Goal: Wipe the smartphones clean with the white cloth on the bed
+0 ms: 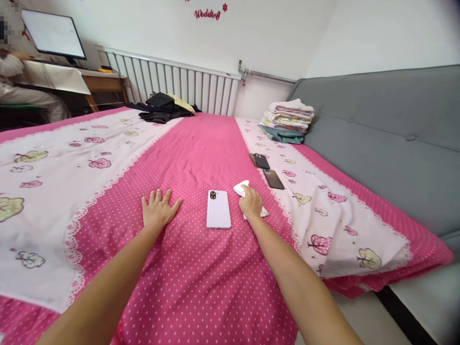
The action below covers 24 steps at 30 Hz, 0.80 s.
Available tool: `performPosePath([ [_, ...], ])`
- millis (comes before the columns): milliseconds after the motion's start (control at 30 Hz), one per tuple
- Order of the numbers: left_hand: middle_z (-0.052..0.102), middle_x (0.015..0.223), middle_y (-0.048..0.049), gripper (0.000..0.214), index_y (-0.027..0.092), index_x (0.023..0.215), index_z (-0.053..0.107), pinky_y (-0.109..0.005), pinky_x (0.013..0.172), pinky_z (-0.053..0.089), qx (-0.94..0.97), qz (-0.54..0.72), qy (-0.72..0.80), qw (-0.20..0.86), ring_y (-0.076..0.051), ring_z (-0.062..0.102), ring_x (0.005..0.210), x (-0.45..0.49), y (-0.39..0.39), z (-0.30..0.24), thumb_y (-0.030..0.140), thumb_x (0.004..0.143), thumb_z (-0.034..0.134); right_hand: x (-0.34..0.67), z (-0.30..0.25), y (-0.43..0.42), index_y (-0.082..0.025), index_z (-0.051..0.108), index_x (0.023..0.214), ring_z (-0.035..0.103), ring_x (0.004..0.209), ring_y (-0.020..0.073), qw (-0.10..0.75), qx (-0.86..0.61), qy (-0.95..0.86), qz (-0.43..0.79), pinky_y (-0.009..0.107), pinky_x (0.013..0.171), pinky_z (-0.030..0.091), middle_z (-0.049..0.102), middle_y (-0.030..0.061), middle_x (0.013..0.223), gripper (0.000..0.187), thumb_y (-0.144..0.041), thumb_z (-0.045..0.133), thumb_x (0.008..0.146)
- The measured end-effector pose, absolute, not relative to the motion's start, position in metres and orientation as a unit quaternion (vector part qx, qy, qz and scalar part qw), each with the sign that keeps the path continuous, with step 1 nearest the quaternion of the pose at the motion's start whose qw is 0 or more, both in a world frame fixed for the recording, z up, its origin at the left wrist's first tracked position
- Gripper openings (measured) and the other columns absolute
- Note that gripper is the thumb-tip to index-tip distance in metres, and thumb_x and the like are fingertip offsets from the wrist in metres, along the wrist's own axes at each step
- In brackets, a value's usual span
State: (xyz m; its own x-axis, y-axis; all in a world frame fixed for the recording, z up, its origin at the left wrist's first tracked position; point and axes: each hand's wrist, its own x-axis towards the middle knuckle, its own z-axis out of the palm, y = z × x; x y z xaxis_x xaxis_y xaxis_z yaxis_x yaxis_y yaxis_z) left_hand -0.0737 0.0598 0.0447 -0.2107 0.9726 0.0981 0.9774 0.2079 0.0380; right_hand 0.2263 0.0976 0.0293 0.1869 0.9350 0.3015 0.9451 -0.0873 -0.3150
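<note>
A pale lilac smartphone [219,213] lies back side up on the pink dotted bedsheet [194,268], its camera lenses at the far left corner. To the left of it, my left hand [158,208] rests flat on the sheet with the fingers spread and nothing in it. My right hand [251,201], just right of the phone, is closed around a white tissue [240,187]. Parts of the tissue stick out ahead of the fingers and beside the palm. The hand is apart from the phone.
A dark phone case [260,161] and a dark phone [273,179] lie right of centre. Folded cloths [288,117] are stacked by the grey headboard [381,120]. Dark clothes [163,108] lie near the radiator [172,76]. At far left, a person sits at a desk with a monitor [53,32].
</note>
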Motion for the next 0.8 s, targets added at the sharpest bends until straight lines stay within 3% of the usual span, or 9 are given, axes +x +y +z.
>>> performPosePath([
  [800, 0.021, 0.155, -0.0153, 0.081, 0.019, 0.147, 0.025, -0.055, 0.113, 0.01, -0.629, -0.049, -0.776, 0.025, -0.034, 0.017, 0.143, -0.0741, 0.0603, 0.0442, 0.069, 0.085, 0.011, 0.2263, 0.0297, 0.0975, -0.026, 0.05, 0.133, 0.05, 0.109, 0.022, 0.225, -0.735, -0.639, -0.008, 0.031, 0.091, 0.035, 0.058, 0.0074, 0.118, 0.05, -0.013, 0.043, 0.085],
])
